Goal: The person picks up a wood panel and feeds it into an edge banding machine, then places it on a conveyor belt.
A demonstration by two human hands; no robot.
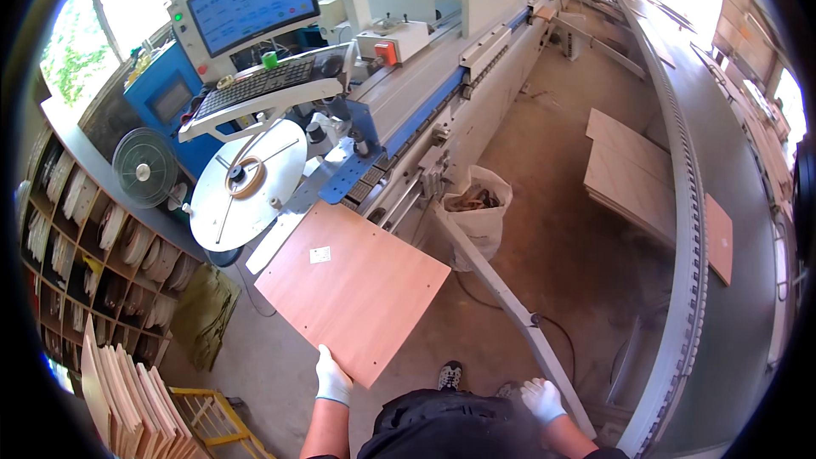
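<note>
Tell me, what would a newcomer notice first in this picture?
First, the reddish-brown wood panel in the centre, its near edge held by the gloved left hand. Next, the white round disc left of it, below the blue monitor at the top. The gloved right hand is empty, low right.

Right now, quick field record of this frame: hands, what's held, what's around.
left hand: white-gloved left hand grips the near edge of the reddish-brown rectangular wooden panel
right hand: white-gloved right hand holds nothing, beside the grey slanted metal rail
panel: flat, far end toward the long grey edge-processing machine
left of panel: white round metal disc
beyond panel: white sack of scraps
right: stacked pale boards on the floor
</note>
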